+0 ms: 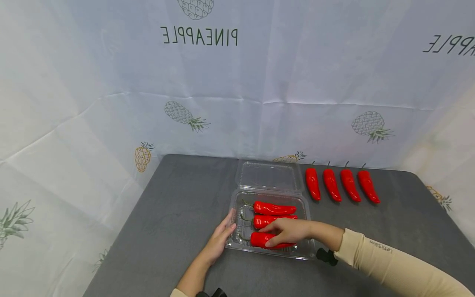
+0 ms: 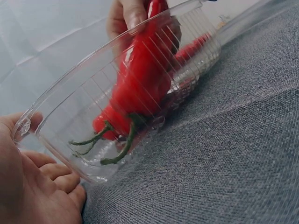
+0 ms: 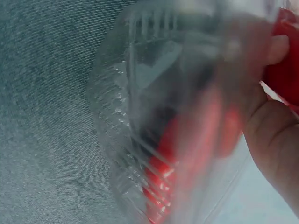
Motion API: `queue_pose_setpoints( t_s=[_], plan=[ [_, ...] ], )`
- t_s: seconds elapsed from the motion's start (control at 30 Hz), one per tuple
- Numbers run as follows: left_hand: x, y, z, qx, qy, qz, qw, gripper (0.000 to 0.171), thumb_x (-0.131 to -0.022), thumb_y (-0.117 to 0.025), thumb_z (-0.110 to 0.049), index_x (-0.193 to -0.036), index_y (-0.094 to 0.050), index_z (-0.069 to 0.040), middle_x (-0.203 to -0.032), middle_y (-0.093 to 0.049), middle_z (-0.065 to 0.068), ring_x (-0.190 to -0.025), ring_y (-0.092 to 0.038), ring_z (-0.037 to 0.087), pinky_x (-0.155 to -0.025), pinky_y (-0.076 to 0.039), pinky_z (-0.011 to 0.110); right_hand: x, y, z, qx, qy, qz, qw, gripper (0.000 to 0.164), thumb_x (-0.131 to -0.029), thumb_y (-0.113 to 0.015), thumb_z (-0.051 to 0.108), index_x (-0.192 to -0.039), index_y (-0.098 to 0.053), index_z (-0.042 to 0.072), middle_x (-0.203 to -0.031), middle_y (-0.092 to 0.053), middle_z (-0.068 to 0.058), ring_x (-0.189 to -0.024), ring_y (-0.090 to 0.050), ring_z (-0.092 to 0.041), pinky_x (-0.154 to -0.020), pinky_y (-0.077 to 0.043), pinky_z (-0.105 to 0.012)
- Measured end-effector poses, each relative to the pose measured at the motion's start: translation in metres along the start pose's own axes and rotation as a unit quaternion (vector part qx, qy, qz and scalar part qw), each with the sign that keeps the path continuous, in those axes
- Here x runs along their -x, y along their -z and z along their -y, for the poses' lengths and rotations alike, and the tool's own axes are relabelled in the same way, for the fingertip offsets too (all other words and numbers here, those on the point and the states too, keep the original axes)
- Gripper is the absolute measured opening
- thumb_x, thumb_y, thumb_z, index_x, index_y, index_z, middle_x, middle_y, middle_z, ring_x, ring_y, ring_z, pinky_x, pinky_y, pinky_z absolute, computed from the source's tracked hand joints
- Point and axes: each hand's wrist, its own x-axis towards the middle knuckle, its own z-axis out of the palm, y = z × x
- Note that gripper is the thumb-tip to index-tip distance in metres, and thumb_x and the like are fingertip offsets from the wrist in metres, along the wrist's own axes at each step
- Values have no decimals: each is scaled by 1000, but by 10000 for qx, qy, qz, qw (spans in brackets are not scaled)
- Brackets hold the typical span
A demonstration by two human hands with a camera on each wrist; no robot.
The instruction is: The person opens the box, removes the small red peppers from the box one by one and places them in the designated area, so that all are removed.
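A clear plastic container (image 1: 309, 212) lies on the grey table with its lid (image 1: 271, 175) folded back. My left hand (image 1: 219, 239) holds its left rim, the thumb at the rim and the fingers along the outer wall (image 2: 60, 179). Inside, two red peppers, a back one (image 1: 274, 208) and a middle one (image 1: 261, 222), lie crosswise with green stems to the left. My right hand (image 1: 287, 231) grips a third red pepper (image 1: 257, 239) at the container's front, thumb on the near side. Through the clear wall, this pepper (image 2: 140, 79) shows in the left wrist view.
Several more red peppers (image 1: 331, 185) stand in a row on the table, right of the lid, stems toward the back. Behind the table hangs a pale cloth (image 1: 315, 74) printed with pineapples. The grey table surface (image 1: 178, 206) extends left of the container.
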Motion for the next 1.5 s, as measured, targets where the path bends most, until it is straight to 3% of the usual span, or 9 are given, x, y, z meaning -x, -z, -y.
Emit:
queue_pose_setpoints(
  t_s=[0.23, 0.37, 0.53, 0.63, 0.73, 0.8, 1.03, 1.33, 1.5],
  plan=[
    [0, -1, 0, -26, 36, 24, 10000, 60, -100, -39, -20, -148, -10, 3, -155, -9, 19, -144, -5, 31, -98, -16, -1, 4, -1, 2, -76, 73, -82, 9999, 47, -93, -56, 27, -136, -49, 11, -60, -38, 9, -54, -28, -4, -59, -34, -17],
    [-1, -2, 1, -43, 33, 44, 10000, 61, -100, -39, -21, -148, -10, 4, -155, -9, 20, -144, -4, 31, -98, -16, -1, 11, 0, 1, -275, 150, -309, 9990, 48, -93, -56, 28, -137, -47, 12, -66, -52, 6, -56, -27, -2, -54, -31, -19],
    [-1, -3, 2, -35, -6, 61, 10000, 61, -100, -38, -21, -147, -9, 4, -155, -8, 20, -144, -4, 32, -98, -15, -1, 24, 3, -5, -457, 78, -733, 9962, 47, -93, -55, 31, -136, -49, 15, -63, -43, 8, -55, -27, -6, -51, -30, -20],
    [0, -3, 1, -63, -59, 97, 9999, 61, -100, -37, -21, -147, -8, 5, -155, -7, 21, -143, -3, 33, -99, -15, -1, 33, 4, -10, -628, 44, -1020, 9928, 47, -93, -55, 31, -137, -48, 15, -85, -60, 2, -75, -43, -11, -57, -36, -21],
    [1, -4, 0, -133, -88, 98, 9998, 61, -100, -36, -22, -147, -7, 5, -155, -7, 21, -143, -3, 34, -99, -15, -1, 43, 5, -15, -849, -46, -1340, 9873, 48, -93, -54, 30, -137, -47, 13, -111, -61, -12, -91, -45, -20, -61, -40, -23],
    [2, -5, 0, -178, -108, 78, 9998, 61, -100, -36, -22, -147, -8, 6, -155, -7, 21, -143, -3, 34, -99, -15, -1, 49, 4, -18, -998, -89, -1563, 9826, 48, -94, -54, 29, -138, -45, 12, -125, -55, -18, -96, -46, -23, -64, -44, -24],
    [2, -6, 0, -280, -103, -21, 9996, 60, -100, -37, -20, -147, -9, 6, -154, -9, 23, -143, -3, 35, -98, -15, -1, 68, -2, -29, -1619, -130, -2185, 9622, 50, -95, -51, 28, -142, -40, 14, -134, -48, -22, -101, -46, -25, -68, -50, -26],
    [3, -5, 0, -245, -160, -63, 9996, 61, -99, -37, -21, -146, -10, 7, -154, -8, 24, -142, -1, 37, -97, -15, -1, 83, -13, -46, -2128, -272, -3111, 9258, 51, -97, -48, 28, -143, -36, 10, -148, -33, -19, -103, -48, 8, -77, -50, -22],
    [2, -5, 1, -245, -69, -101, 9996, 60, -100, -37, -20, -147, -11, 5, -155, -10, 20, -144, -3, 32, -98, -15, -1, 89, -19, -53, -2387, -534, -3518, 9035, 53, -97, -48, 27, -144, -34, 9, -143, -37, -24, -97, -54, -6, -74, -53, -26]
  ],
)
